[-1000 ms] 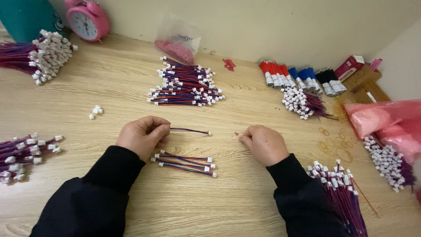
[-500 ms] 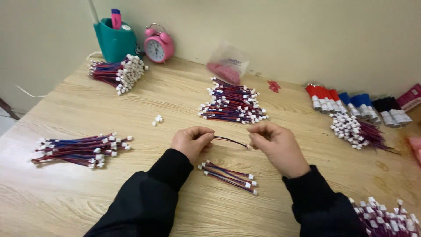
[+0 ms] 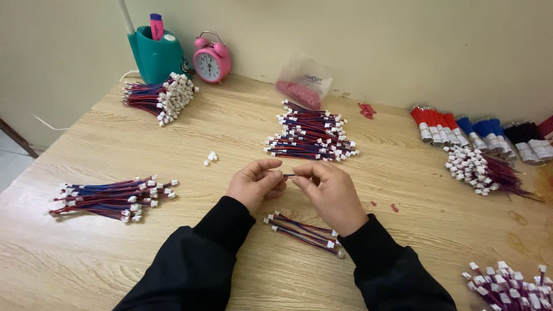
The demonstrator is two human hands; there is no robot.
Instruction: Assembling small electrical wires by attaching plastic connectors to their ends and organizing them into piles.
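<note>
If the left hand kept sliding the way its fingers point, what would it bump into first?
Probably the right hand. The left hand points its fingers right, along the short wire piece both pinch, so the right fingertips come first.

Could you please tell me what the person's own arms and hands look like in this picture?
Both arms wear long black sleeves of plain soft fabric, loosely creased, ending at the wrists. The left hand and right hand are bare: no gloves, rings, watch or markings show. No cables or straps are on either arm.
</note>
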